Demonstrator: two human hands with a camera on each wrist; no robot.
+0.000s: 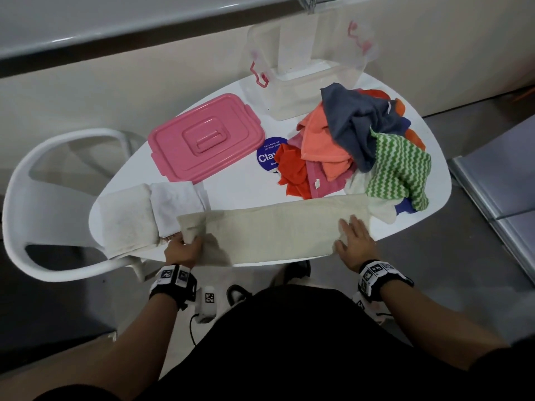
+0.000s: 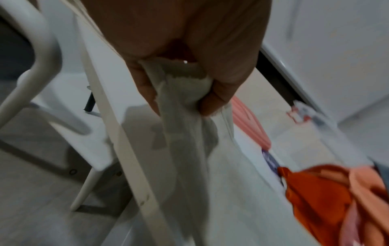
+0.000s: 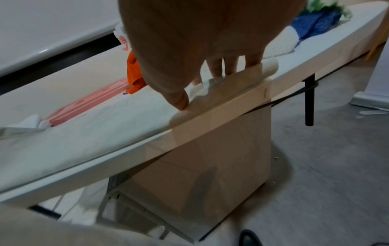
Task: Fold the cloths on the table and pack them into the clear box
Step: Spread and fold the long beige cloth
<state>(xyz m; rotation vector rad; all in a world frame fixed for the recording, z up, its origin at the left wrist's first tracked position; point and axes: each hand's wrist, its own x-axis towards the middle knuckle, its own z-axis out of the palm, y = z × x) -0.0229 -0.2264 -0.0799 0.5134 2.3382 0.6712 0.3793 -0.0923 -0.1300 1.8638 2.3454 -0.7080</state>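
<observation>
- A person is folding a long beige cloth [image 1: 278,230] along the near edge of a white table [image 1: 231,189], with the clear box [image 1: 304,82] standing open at the far side and its pink lid [image 1: 202,137] lying to the left.
- Risk: the cloth's near left corner is drooping over the table edge, so a slack pull is likely to drag the strip off or twist the fold out of line.
- Risk: the far right end is lying against the pile of coloured cloths [image 1: 362,146]; sweeping the fold that way could snag the green-striped cloth [image 1: 399,172] and pull it along.
- The left hand [image 1: 185,248] is sitting at the cloth's left end, palm down, fingers and thumb bunching a gather of fabric, as the left wrist view confirms.
- The right hand [image 1: 354,241] is lying flat on the right part of the cloth, fingers [image 3: 216,68] straight and spread, pressing it to the table.
- Two pale cloths [image 1: 150,212] are lying at the near left, by a white chair [image 1: 58,198].
</observation>
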